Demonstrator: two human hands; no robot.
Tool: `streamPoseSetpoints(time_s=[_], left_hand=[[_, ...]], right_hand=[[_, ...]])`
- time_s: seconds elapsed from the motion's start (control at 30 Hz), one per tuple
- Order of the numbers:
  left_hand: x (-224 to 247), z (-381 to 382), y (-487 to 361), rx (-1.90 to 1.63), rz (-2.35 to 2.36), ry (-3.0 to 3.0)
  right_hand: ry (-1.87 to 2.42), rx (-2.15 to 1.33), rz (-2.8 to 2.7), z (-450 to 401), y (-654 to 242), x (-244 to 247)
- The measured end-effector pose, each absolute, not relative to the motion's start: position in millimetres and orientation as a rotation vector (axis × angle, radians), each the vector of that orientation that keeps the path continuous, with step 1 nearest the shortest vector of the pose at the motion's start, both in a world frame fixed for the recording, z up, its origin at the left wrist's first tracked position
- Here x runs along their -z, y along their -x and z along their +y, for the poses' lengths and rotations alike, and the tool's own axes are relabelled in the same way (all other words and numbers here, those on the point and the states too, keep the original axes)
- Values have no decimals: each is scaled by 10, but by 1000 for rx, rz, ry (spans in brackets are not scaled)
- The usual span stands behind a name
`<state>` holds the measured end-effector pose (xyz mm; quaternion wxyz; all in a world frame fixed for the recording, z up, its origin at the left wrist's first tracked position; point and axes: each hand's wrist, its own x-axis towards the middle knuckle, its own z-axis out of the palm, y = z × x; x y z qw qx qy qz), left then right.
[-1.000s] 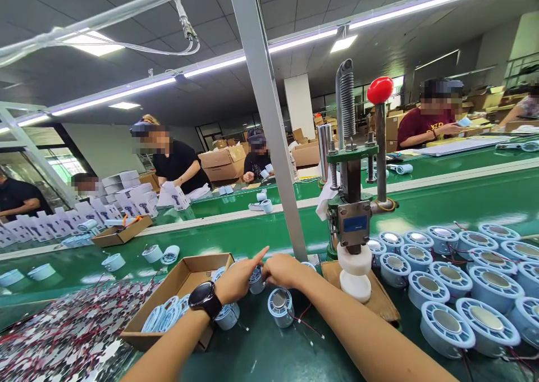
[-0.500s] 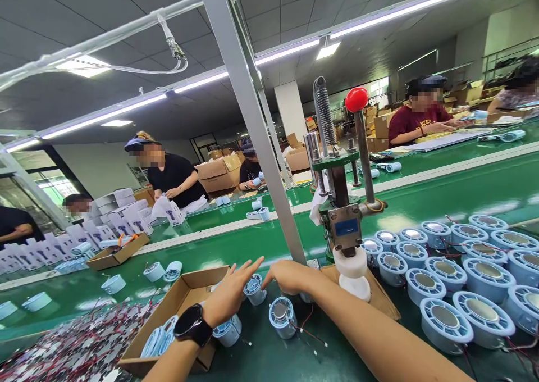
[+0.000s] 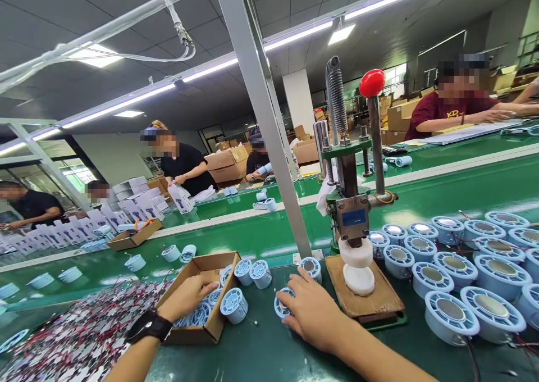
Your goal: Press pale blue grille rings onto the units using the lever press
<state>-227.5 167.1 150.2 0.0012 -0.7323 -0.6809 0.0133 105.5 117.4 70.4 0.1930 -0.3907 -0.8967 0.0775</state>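
My left hand point(image 3: 189, 295), with a dark watch on its wrist, reaches into a cardboard box point(image 3: 217, 327) holding light-blue rings point(image 3: 201, 314); its fingers are pressed together and what they may hold is hidden. My right hand point(image 3: 309, 309) rests over a light-blue round housing point(image 3: 281, 303), with fingers curled round its right side. Another housing with a metal disc point(image 3: 310, 267) stands just behind that hand. Between the box and my right hand are housings without a visible disc point(image 3: 234, 305). Right of my right hand stands a hand press with white pads point(image 3: 357, 280) on a wooden board.
Rows of disc-topped housings point(image 3: 452, 309) fill the right side. Wired parts point(image 3: 96, 326) lie heaped at the left. A metal post point(image 3: 273, 123) rises behind my hands. Several people work across the green conveyor point(image 3: 236, 236), one in a maroon shirt point(image 3: 438, 112).
My left hand has moved left into the box. My right hand has come down onto the disc-topped housing. The view has shifted, and the press and its board show more fully.
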Motion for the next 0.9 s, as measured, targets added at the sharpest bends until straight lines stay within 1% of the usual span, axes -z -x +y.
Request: streamPoseSetpoints(time_s=[0.1,0.17,0.3,0.37,0.43,0.5,0.53,0.6,0.67,0.73,0.9], left_hand=[[-1379,1713,2173,-57,-2174,2198],[-1398,1756,2157,-18,-2195,2115],[-1600,1708,2161,173,-2229,1992],[-1589,1551,2065,300,-2260,1965],[-1385,1314,1841,528,-2313,2040],[-1017,1052,1513,923,-2338,2231],[-810,936,1338,1010,-2334,2313],[-445,770,1040,961,-2210,2427],[-214,698,882,902,-2102,2418],[-117,678,861,882,-2043,2414],[-89,634,885,789,-1920,2484]], right_hand=[[1105,-259,-2459,1016,-1018,-605],[1109,-294,-2404,924,-1049,-512],[1093,-325,-2321,761,-1248,-241],[1097,-303,-2260,681,-1370,-77],[1130,-282,-2170,613,-1469,67],[1174,-319,-2103,574,-1533,150],[1192,-363,-2092,566,-1552,159],[1226,-474,-2090,568,-1573,119],[1253,-579,-2086,578,-1577,24],[1268,-664,-2063,580,-1571,-85],[1260,-787,-2004,559,-1576,-259]])
